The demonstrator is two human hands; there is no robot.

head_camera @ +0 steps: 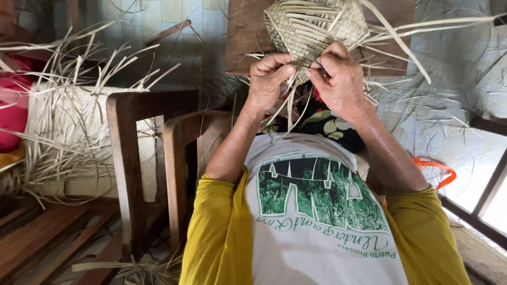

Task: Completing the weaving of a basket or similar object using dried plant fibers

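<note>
Item 1: floor (pixel 465 126), pale grey, strewn with loose dried leaf strips; I see it across the right and upper part of the view.

Item 2: woven bundle (pixel 63 137), pale, far left, with long loose strips fanning out of it; a red cloth (pixel 13 105) lies against its left side.

Item 3: two wooden chair backs (pixel 153 158), brown, standing side by side left of centre, between the bundle and my left arm.

Item 4: brown wooden board (pixel 243 37), top centre, behind the weaving.

Item 5: woven piece (pixel 311 26), a small rounded panel of plaited pale strips, held up at top centre in front of the board, above my lap. Unwoven strips trail off its right side and hang below its lower edge.

Item 6: orange loop (pixel 438 171), thin, on the floor right of my right arm.

Item 7: right hand (pixel 340 79), fingers closed in a pinch grip on strips at the lower edge of the woven piece.

Item 8: left hand (pixel 269 79), curled shut, thumb pressed to forefinger on strips hanging from that same edge, just beside the right hand.
</note>
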